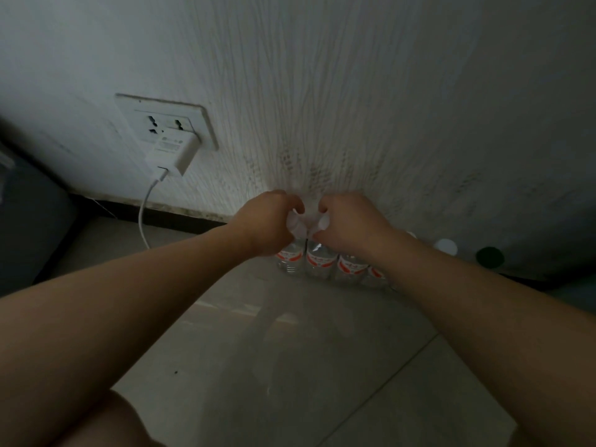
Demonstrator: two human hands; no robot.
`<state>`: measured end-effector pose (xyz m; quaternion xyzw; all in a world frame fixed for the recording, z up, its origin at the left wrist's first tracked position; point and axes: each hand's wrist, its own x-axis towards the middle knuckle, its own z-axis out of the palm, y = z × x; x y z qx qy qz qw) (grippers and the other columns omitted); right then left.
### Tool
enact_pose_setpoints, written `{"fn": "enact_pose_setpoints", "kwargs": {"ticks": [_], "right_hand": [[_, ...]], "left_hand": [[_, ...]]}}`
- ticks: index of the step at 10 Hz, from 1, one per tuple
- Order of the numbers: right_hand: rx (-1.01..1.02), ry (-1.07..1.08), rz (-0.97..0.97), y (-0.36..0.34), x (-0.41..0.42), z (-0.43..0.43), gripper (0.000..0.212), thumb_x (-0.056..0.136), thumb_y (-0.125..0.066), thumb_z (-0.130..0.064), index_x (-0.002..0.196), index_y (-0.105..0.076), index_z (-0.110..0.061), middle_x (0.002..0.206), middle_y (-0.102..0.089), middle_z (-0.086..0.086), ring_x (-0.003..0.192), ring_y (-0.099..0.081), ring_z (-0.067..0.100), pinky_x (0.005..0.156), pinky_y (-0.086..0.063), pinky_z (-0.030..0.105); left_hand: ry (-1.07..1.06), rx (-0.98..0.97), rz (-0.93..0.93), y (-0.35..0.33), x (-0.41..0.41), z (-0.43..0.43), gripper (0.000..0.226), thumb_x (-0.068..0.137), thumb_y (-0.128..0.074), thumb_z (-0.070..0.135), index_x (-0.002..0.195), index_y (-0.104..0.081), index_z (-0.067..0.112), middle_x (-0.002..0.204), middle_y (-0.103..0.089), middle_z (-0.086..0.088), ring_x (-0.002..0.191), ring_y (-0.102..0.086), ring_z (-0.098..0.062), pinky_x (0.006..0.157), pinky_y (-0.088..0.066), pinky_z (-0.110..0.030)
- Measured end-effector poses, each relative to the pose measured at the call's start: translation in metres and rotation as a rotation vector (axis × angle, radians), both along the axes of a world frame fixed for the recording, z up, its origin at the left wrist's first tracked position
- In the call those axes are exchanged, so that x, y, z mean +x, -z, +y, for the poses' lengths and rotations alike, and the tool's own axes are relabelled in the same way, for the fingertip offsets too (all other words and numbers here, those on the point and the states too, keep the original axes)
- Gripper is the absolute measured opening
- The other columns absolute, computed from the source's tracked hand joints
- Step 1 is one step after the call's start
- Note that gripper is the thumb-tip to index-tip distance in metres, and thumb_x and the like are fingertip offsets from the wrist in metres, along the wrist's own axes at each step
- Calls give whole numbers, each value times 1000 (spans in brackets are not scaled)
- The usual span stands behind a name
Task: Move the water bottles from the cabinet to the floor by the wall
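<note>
Two water bottles are shown being set down on the floor (290,366) at the foot of the wall (354,108). The left hand (267,221) is closed around the neck of the left bottle (292,256); the right hand (351,222) is closed around the neck of the right bottle (319,258). Both bottles are held upright, long axes vertical, caps toward the camera, just beside each other. At 3 o'clock from them, a row of further bottles (351,266) is seen standing along the wall. Whether the held bases already touch the floor cannot be told. The step is judged best done by lowering both bottles straight down, kept vertical, and releasing only once the bases rest flat, so the neighbouring row is not knocked. A charger (171,153) is plugged in at 10 o'clock, well apart.
</note>
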<state>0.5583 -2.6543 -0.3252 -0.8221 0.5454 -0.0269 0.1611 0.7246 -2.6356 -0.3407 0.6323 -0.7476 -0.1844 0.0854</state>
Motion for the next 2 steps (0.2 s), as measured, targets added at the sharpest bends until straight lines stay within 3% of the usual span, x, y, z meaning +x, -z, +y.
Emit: {"fn": "enact_pose_setpoints", "kwargs": {"ticks": [2], "right_hand": [[-7, 7, -18, -6, -2, 3, 52, 76, -75, -38, 118, -63, -10, 113, -66, 10, 103, -61, 28, 82, -48, 32]], "left_hand": [[-20, 13, 9, -3, -1, 2, 56, 74, -80, 21, 126, -58, 23, 123, -58, -1, 110, -57, -20, 84, -44, -27]]}}
